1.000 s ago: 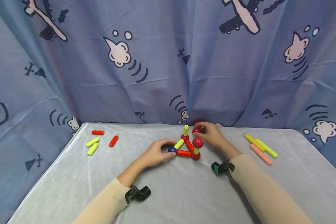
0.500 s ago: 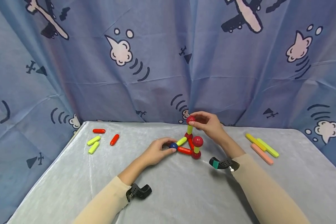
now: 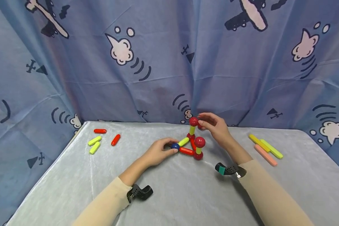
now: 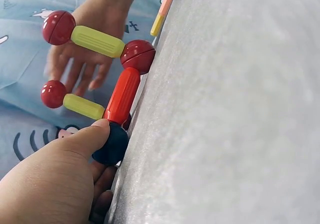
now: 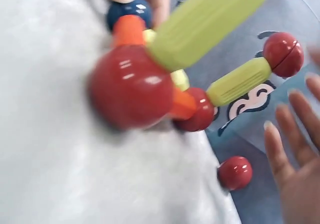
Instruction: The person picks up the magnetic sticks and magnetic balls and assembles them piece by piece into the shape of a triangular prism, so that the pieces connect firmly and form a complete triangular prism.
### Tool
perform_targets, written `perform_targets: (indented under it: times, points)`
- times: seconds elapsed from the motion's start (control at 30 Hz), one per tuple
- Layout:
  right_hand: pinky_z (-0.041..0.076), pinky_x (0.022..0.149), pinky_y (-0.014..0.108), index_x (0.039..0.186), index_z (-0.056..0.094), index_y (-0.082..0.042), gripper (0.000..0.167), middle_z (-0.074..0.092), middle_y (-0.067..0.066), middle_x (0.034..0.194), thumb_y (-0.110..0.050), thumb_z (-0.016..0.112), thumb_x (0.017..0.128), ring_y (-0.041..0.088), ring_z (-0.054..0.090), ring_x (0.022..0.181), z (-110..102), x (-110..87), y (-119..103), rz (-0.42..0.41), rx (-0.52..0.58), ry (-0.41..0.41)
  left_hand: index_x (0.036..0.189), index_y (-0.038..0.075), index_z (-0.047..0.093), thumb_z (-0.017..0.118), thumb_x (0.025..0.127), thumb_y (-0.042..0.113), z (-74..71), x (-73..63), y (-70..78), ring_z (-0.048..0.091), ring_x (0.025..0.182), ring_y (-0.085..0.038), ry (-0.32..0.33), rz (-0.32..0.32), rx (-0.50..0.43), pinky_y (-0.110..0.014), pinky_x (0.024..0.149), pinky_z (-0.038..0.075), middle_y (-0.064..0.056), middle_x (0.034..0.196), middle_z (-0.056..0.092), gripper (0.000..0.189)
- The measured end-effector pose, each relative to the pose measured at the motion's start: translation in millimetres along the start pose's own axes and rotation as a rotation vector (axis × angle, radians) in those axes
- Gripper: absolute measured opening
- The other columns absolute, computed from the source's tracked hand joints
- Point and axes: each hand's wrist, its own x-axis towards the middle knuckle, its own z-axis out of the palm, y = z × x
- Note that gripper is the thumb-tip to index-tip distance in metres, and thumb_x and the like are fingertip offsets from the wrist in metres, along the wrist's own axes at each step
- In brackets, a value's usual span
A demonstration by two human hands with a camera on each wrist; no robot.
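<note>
My left hand [image 3: 159, 153] pinches the blue ball [image 3: 175, 146] at the left corner of a triangle of rods and balls lying on the table. A red rod [image 3: 186, 151] and a yellow rod [image 3: 183, 142] run from that ball to two red corner balls. Each red corner carries an upright yellow rod, topped by a front red ball [image 3: 199, 142] and a rear red ball [image 3: 193, 121]. My right hand [image 3: 214, 127] is just right of the rear post, fingers extended and holding nothing. A loose red ball [image 5: 235, 173] lies near the table's back edge, partly behind my fingers in the head view.
At the left lie two red rods [image 3: 115, 140] and two short yellow rods [image 3: 94, 147]. Longer yellow rods [image 3: 271, 148] and a salmon rod [image 3: 266, 155] lie at the right. A blue patterned curtain [image 3: 158, 62] hangs behind the table [image 3: 169, 194].
My right hand brought a red ball onto the rear upright yellow rod, let it go and moved slightly right. My left hand stays on the blue ball; the triangle shifted slightly.
</note>
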Motion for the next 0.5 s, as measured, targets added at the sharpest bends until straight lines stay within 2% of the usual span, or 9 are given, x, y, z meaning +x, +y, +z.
perform_targets:
  times: [0.1, 0.17, 0.27, 0.33, 0.4, 0.5]
  points:
    - [0.059, 0.084, 0.020, 0.126, 0.059, 0.002, 0.029, 0.061, 0.024, 0.131, -0.010, 0.056, 0.100, 0.012, 0.067, 0.102, -3, -10.8, 6, 0.089, 0.038, 0.000, 0.133, 0.018, 0.065, 0.068, 0.098, 0.028, -0.3, -0.6, -0.1, 0.064, 0.111, -0.013, -0.005, -0.001, 0.003, -0.034, 0.098, 0.051, 0.000, 0.121, 0.071, 0.037]
    - [0.059, 0.083, 0.020, 0.126, 0.057, 0.005, 0.031, 0.059, 0.026, 0.132, -0.002, 0.054, 0.096, 0.011, 0.066, 0.104, -7, -19.4, 11, 0.126, 0.043, -0.093, 0.134, 0.018, 0.065, 0.068, 0.098, 0.029, -0.4, -0.2, -0.1, 0.064, 0.111, -0.013, -0.007, -0.008, 0.004, -0.033, 0.099, 0.050, 0.001, 0.122, 0.071, 0.038]
    - [0.058, 0.092, 0.027, 0.131, 0.055, 0.005, 0.044, 0.058, 0.026, 0.134, 0.001, 0.059, 0.088, 0.023, 0.065, 0.115, -11, -32.9, 18, 0.074, -0.004, -0.305, 0.134, 0.019, 0.065, 0.068, 0.098, 0.029, -0.9, 0.0, 0.1, 0.064, 0.112, -0.013, -0.003, -0.012, 0.008, -0.035, 0.100, 0.050, 0.000, 0.122, 0.071, 0.038]
    - [0.056, 0.099, 0.032, 0.135, 0.055, 0.001, 0.051, 0.059, 0.023, 0.137, -0.004, 0.069, 0.086, 0.031, 0.061, 0.123, -10, -41.2, 22, -0.002, -0.064, -0.401, 0.134, 0.019, 0.065, 0.068, 0.098, 0.029, -1.3, 0.1, 0.0, 0.064, 0.112, -0.014, -0.004, -0.016, 0.009, -0.036, 0.101, 0.050, 0.000, 0.123, 0.071, 0.038]
    - [0.054, 0.103, 0.032, 0.136, 0.058, -0.003, 0.056, 0.060, 0.018, 0.138, -0.013, 0.078, 0.084, 0.033, 0.058, 0.125, -6, -48.6, 26, -0.067, -0.127, -0.407, 0.134, 0.019, 0.065, 0.068, 0.098, 0.030, -1.8, -0.1, -0.2, 0.063, 0.113, -0.014, -0.006, -0.020, 0.011, -0.037, 0.101, 0.050, 0.000, 0.124, 0.070, 0.038]
    - [0.054, 0.097, 0.030, 0.131, 0.066, -0.010, 0.058, 0.064, 0.010, 0.132, -0.024, 0.087, 0.079, 0.026, 0.058, 0.116, 4, -55.1, 31, -0.091, -0.160, -0.322, 0.134, 0.018, 0.065, 0.068, 0.098, 0.030, -2.2, -0.3, -1.1, 0.063, 0.114, -0.014, -0.006, -0.014, 0.014, -0.037, 0.102, 0.050, 0.000, 0.124, 0.070, 0.038]
